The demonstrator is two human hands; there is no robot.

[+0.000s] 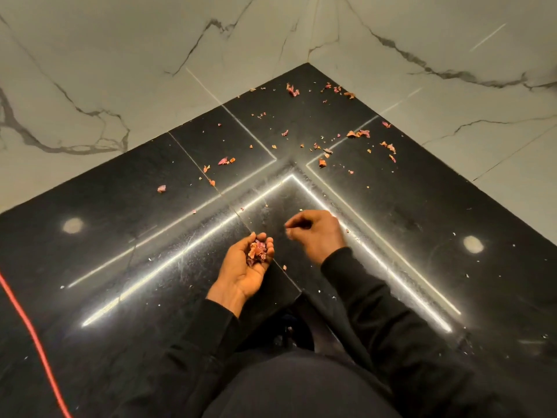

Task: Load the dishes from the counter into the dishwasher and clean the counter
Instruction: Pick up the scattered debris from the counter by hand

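Corner counter (150, 236) boxed by marble walls (120, 70), open front. Peel scraps (358, 133) scattered toward back corner, beyond both hands. Left hand (247, 267) cupped palm-up round peel pile (256, 251). Right hand (316, 233) curled, blurred, contents unclear.

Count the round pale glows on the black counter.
2: one round glow on the black counter, left of the left hand cupping peel scraps; the other right of the right hand. None appears hidden.
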